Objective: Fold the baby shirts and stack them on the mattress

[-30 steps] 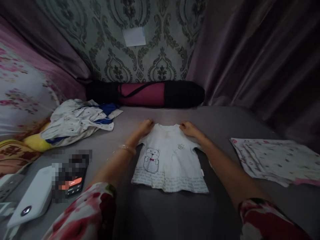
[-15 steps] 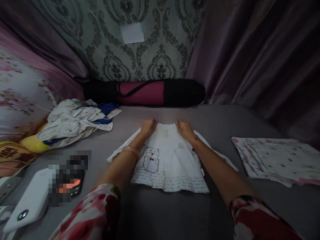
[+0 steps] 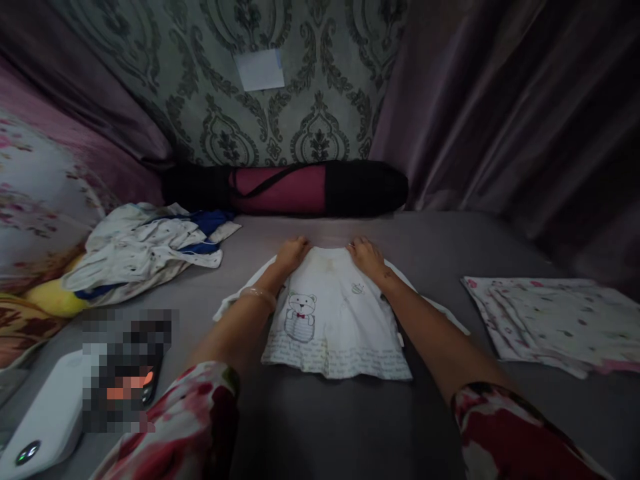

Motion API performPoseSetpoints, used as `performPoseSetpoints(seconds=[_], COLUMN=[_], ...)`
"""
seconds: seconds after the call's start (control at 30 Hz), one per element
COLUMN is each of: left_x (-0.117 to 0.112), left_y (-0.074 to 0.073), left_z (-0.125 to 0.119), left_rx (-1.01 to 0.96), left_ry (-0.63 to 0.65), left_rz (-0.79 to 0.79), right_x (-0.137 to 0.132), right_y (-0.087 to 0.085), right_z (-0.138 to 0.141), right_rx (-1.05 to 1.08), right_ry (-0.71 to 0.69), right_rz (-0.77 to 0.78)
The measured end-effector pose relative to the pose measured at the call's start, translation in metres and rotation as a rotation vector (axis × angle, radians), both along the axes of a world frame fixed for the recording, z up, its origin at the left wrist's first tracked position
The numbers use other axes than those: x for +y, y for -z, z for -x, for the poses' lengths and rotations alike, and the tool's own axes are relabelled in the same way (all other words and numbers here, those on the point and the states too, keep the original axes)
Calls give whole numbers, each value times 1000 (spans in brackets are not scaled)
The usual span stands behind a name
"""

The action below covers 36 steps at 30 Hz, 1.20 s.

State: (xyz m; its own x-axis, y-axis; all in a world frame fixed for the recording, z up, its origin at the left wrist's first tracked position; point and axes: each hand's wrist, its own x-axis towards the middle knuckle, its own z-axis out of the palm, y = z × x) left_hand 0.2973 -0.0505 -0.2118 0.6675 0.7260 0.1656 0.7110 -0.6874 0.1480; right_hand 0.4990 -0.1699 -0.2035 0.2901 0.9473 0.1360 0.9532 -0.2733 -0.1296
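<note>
A small white child's shirt [image 3: 334, 320] with a bear print lies flat on the grey bed surface [image 3: 340, 427], its sleeves spread out to both sides. My left hand [image 3: 291, 253] rests on its left shoulder by the collar, fingers curled onto the cloth. My right hand [image 3: 366, 256] rests on the right shoulder in the same way. A bracelet circles my left wrist. Both my forearms stretch out over the shirt's sides.
A heap of white and blue clothes [image 3: 145, 243] lies at the left. A folded patterned cloth [image 3: 550, 320] lies at the right. A pink and black rolled bag [image 3: 300, 188] lies along the wall. A white box [image 3: 43, 420] and a phone sit at the near left.
The shirt's sleeves, tucked in a second ago, now lie spread out sideways. My hands moved slightly inward toward the collar. The view shifted a little.
</note>
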Motion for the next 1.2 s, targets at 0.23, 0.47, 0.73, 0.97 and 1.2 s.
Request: performPoseSetpoints(seconds=[0.23, 0.47, 0.73, 0.97, 1.2], left_x=[-48, -85, -87, -84, -90], left_y=[-16, 22, 15, -5, -19], left_z=[3, 8, 5, -1, -15], left_rx=[75, 112, 172, 191, 205], left_ry=[-48, -1, -21, -48, -112], left_rz=[-73, -30, 32, 220, 218], right_x=[-27, -50, -48, -66, -146], right_y=[2, 18, 17, -14, -45], right_z=[37, 62, 59, 19, -74], right_rx=[2, 106, 136, 394, 452], right_ry=[-32, -41, -38, -125, 206], right_rz=[-7, 112, 113, -15, 51])
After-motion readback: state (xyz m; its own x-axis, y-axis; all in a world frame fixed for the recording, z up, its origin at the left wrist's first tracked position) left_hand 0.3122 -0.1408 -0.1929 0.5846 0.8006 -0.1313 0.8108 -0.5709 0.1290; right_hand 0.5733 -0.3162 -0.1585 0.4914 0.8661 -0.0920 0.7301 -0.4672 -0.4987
